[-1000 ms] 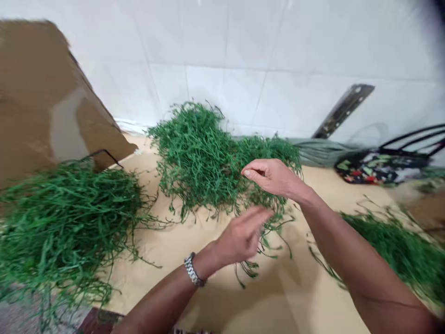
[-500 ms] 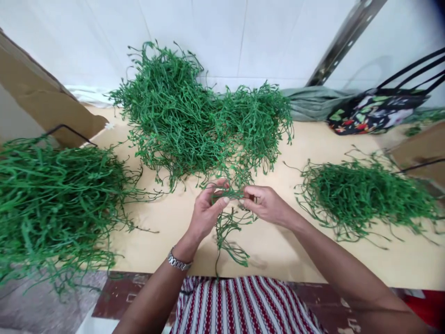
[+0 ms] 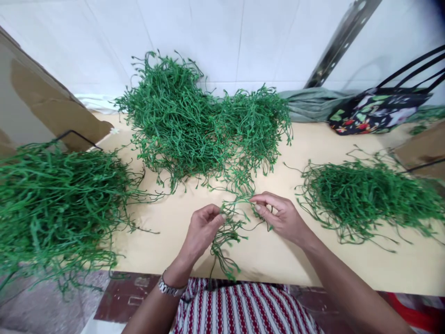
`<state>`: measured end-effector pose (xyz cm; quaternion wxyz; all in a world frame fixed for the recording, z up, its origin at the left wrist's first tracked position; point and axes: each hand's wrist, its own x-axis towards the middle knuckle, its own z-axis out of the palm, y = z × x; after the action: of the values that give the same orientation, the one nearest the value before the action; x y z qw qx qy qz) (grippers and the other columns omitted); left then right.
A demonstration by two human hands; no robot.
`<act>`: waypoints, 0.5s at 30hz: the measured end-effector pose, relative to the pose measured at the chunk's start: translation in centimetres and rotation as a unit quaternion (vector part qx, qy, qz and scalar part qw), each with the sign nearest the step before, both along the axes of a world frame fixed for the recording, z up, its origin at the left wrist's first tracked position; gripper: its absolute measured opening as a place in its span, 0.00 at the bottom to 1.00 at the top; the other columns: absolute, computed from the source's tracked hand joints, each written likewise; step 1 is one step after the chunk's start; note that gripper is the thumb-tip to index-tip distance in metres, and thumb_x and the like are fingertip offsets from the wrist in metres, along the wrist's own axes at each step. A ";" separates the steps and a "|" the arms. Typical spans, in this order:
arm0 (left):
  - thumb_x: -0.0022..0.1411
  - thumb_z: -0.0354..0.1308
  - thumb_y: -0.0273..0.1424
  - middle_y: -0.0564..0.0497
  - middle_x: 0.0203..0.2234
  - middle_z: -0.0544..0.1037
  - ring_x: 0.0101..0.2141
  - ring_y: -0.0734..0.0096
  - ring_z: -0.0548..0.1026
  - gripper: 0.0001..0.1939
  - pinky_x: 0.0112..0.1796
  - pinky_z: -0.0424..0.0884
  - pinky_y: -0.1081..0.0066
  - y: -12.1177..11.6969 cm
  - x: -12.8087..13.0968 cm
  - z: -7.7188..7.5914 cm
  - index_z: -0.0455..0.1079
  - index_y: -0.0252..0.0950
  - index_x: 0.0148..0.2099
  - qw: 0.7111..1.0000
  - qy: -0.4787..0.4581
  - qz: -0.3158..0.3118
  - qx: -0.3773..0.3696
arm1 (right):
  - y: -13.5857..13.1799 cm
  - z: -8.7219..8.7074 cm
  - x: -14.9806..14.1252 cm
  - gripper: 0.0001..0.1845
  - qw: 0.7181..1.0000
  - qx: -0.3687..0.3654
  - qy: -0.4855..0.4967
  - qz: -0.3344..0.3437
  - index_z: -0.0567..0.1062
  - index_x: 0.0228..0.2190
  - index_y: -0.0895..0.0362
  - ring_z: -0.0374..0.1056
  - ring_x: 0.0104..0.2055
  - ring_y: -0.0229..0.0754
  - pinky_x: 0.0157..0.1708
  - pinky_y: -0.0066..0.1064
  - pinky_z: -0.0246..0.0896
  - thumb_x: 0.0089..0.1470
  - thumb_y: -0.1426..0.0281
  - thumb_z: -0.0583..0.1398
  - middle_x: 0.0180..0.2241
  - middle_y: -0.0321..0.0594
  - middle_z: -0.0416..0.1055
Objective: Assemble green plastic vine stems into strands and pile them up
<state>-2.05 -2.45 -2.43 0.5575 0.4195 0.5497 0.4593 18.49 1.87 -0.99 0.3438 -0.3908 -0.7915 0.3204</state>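
My left hand (image 3: 201, 228) sits low in the middle of the head view, fingers curled inward and thumb pressed against the forefinger in a closed pinch, with the forearm running up from the bottom edge and a metal watch (image 3: 169, 288) on the wrist. My right hand (image 3: 282, 216) is just beside it, palm turned toward the left, thumb and forefinger meeting at their tips and the other fingers loosely bent. The right forearm comes in from the lower right corner, both arms bare.
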 end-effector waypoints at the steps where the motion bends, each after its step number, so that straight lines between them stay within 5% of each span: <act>1: 0.51 0.60 0.29 0.55 0.20 0.68 0.24 0.79 0.65 0.06 0.27 0.61 0.77 0.0 0.1 -0.1 0.67 0.31 0.27 1.000 0.000 0.012 0.003 | -0.1 -0.1 0.1 0.08 1.000 0.015 0.005 0.001 0.71 0.37 0.59 0.63 0.28 0.34 0.28 0.25 0.59 0.56 0.73 0.54 0.27 0.38 0.66; 4: 0.52 0.59 0.28 0.55 0.21 0.69 0.24 0.78 0.66 0.03 0.27 0.62 0.76 0.0 0.3 -0.2 0.69 0.33 0.28 0.997 0.010 0.058 0.058 | -0.4 -0.2 0.5 0.08 0.997 0.071 -0.004 0.008 0.71 0.37 0.59 0.64 0.30 0.35 0.30 0.26 0.60 0.56 0.75 0.53 0.29 0.40 0.68; 7: 0.54 0.56 0.26 0.52 0.24 0.71 0.26 0.75 0.68 0.02 0.28 0.64 0.75 0.1 0.2 0.2 0.70 0.33 0.30 0.975 0.118 0.061 0.178 | -0.7 -0.2 1.0 0.08 0.989 0.139 -0.037 0.014 0.71 0.36 0.59 0.63 0.29 0.36 0.29 0.28 0.59 0.55 0.77 0.53 0.27 0.41 0.68; 11: 0.55 0.53 0.20 0.49 0.28 0.72 0.31 0.71 0.70 0.06 0.32 0.67 0.72 0.0 -0.2 0.9 0.70 0.33 0.35 0.879 0.300 0.027 0.369 | -1.0 -0.2 1.5 0.08 0.979 0.193 -0.066 0.015 0.71 0.37 0.60 0.62 0.30 0.38 0.30 0.30 0.59 0.54 0.78 0.54 0.28 0.42 0.69; 15: 0.54 0.53 0.19 0.47 0.29 0.72 0.32 0.69 0.69 0.10 0.33 0.67 0.68 -0.1 -0.5 0.7 0.68 0.35 0.38 0.809 0.369 -0.008 0.456 | -1.4 -0.5 2.0 0.07 0.987 0.149 -0.064 0.005 0.71 0.36 0.59 0.64 0.32 0.39 0.31 0.30 0.60 0.55 0.75 0.54 0.29 0.42 0.69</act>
<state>-2.56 -2.59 -1.75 0.0603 0.7679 0.4381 0.4634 20.51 0.48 -1.44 0.3448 -0.3507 -0.8529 0.1750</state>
